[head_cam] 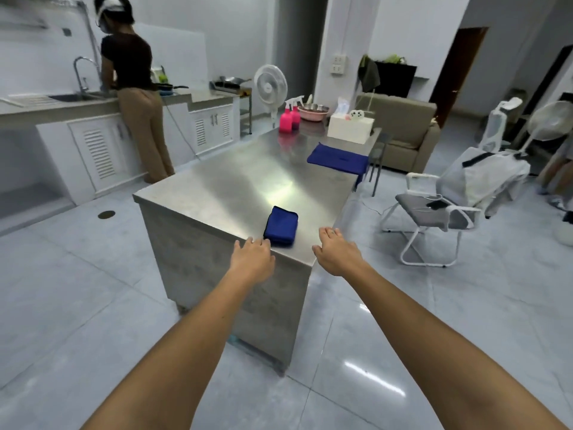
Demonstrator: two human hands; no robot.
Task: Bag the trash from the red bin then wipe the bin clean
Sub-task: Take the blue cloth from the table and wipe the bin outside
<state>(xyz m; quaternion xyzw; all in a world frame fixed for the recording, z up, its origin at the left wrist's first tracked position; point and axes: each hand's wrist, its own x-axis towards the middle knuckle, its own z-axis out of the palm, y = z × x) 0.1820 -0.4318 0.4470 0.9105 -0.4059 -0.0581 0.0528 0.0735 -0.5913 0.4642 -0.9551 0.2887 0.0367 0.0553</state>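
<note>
My left hand [252, 256] and right hand [336, 251] reached forward, palms down, fingers spread and empty, at the near corner of the steel table [217, 187]. The left fingertips sat just beside a folded blue cloth [280, 225]. Farther off lay a second blue cloth [338, 159], then pink spray bottles [288, 117]. I could read no writing and saw no red bin.

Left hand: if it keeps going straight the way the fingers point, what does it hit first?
Most likely the folded blue cloth near the steel table corner. The left hand is open, fingertips just short of the cloth's near edge. Height above the tabletop is unclear from one view.
</note>
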